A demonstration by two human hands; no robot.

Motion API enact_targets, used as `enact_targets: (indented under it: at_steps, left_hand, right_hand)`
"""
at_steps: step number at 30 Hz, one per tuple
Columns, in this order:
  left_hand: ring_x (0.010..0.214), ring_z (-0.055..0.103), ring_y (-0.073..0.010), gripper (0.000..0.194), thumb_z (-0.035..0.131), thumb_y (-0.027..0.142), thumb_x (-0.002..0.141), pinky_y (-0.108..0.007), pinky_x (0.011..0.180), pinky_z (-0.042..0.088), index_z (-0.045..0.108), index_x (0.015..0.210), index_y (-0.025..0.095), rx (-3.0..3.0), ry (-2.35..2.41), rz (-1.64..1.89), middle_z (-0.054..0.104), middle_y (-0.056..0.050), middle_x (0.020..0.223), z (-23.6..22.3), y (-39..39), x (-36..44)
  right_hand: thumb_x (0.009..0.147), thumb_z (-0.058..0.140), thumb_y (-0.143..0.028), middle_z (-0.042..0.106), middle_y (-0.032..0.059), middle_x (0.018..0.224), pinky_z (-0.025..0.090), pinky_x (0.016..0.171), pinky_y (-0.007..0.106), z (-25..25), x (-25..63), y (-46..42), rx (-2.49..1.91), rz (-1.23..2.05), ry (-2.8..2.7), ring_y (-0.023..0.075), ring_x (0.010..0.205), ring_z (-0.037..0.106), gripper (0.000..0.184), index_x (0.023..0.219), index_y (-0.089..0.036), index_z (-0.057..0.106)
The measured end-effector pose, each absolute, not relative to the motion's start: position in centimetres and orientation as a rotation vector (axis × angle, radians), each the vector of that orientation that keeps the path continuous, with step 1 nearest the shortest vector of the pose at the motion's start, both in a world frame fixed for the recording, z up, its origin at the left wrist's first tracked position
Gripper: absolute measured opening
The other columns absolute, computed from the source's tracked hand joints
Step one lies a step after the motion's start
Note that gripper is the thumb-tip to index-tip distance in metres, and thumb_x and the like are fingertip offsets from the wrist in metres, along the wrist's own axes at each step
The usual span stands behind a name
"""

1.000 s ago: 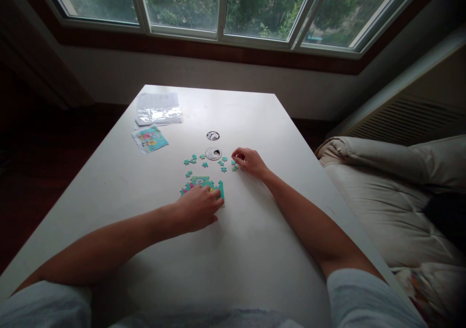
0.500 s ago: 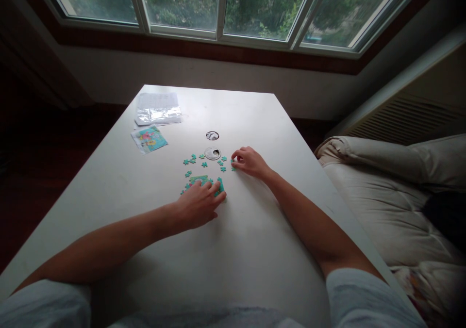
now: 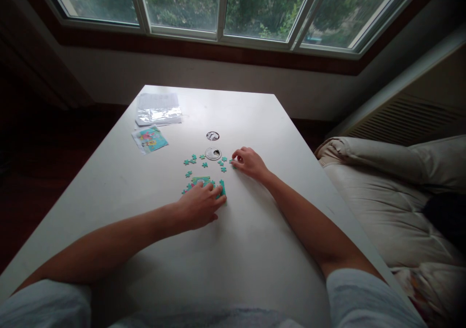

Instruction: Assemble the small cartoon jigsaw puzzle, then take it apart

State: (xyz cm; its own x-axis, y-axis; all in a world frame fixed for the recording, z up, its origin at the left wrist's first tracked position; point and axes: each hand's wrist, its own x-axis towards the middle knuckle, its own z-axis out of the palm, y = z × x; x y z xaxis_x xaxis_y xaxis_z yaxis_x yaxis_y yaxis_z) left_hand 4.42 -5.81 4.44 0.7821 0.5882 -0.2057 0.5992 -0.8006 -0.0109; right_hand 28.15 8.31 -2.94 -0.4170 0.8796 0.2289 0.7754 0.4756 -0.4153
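A partly joined jigsaw puzzle (image 3: pixel 201 179) in green and teal lies on the white table (image 3: pixel 255 250). My left hand (image 3: pixel 201 203) rests over its near side with fingers spread, hiding much of it. To the right, my right hand (image 3: pixel 248 162) is curled, thumb and index finger closing at a small teal puzzle piece (image 3: pixel 231 161); the fingers partly cover it. Several loose puzzle pieces (image 3: pixel 204 165) are scattered between the hands and beyond the joined part.
Two round cutouts sit in the tabletop, a far hole (image 3: pixel 213 136) and a nearer ring (image 3: pixel 213 154). At the far left lie a colourful picture card (image 3: pixel 150 139) and a clear plastic packet with papers (image 3: pixel 159 108). A pale padded seat (image 3: pixel 367 197) stands along the right side.
The fingers of my right hand have shifted slightly at the teal pieces beside them. My left hand stays on the puzzle, almost unmoved.
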Motion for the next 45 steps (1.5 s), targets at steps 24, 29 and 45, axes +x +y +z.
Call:
enact_targets:
  at_steps: [24, 29, 45]
  left_hand:
    - [0.113, 0.06, -0.0315, 0.048, 0.068, 0.043, 0.089, -0.043, 0.091, 0.047, 0.057, 0.13, 0.02, 2.919, 0.984, -0.332, 0.056, -0.016, 0.14, 4.4, -5.9, 4.5]
    - [0.113, 0.059, -0.0315, 0.046, 0.068, 0.042, 0.09, -0.043, 0.091, 0.047, 0.057, 0.129, 0.02, 2.92, 0.976, -0.318, 0.056, -0.016, 0.139, 4.4, -5.8, 4.5]
    - [0.111, 0.059, -0.0318, 0.041, 0.065, 0.042, 0.091, -0.044, 0.09, 0.047, 0.057, 0.125, 0.02, 2.905, 0.991, -0.325, 0.06, -0.015, 0.13, 4.2, -5.9, 4.7]
  right_hand:
    - [0.081, 0.065, -0.011, 0.066, 0.0038, 0.086, 0.042, 0.078, 0.029, -2.0, 26.6, 7.1, -1.281, 0.493, -2.336, 0.0178, 0.083, 0.057, 0.012, 0.09, -0.018, 0.068]
    - [0.08, 0.064, -0.014, 0.068, -0.0009, 0.079, 0.043, 0.071, 0.025, -1.6, 26.1, 6.6, -1.099, 0.874, -2.196, 0.0127, 0.072, 0.058, 0.009, 0.087, -0.018, 0.068]
    - [0.08, 0.066, -0.012, 0.063, -0.0012, 0.076, 0.04, 0.067, 0.023, -1.6, 24.6, 4.9, -0.995, 0.944, -2.332, 0.0119, 0.071, 0.055, 0.006, 0.082, -0.017, 0.067]
